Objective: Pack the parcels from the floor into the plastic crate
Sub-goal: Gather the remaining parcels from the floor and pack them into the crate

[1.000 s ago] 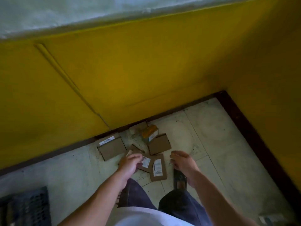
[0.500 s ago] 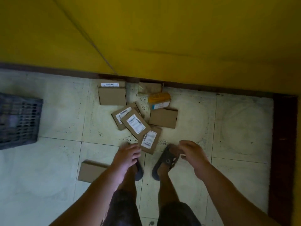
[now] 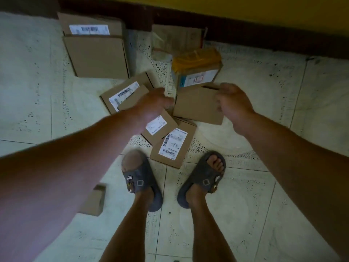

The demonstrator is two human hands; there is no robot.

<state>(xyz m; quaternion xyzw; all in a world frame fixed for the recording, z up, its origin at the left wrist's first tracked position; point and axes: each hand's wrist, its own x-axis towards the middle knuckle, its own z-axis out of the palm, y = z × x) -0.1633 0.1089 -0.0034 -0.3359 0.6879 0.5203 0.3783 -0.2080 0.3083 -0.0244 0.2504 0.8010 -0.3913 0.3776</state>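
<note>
Head view: cardboard parcels [image 3: 171, 145] lie scattered on the tiled floor [image 3: 264, 205] against the dark skirting [image 3: 264, 44]. Right hand [image 3: 234, 104] grasps a plain parcel [image 3: 196, 106] by its right edge; left hand [image 3: 151, 104] hovers unclenched just left of it. Bare tile lies right of the parcel.

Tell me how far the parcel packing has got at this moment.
Nothing looks packed, and the crate is out of view. In hand: the left hand and right hand reach down over the pile, the right at the plain brown parcel; neither clearly grips anything. Left: the labelled parcel by the feet, the yellow-taped box, the big box and the rest on the floor.
</note>
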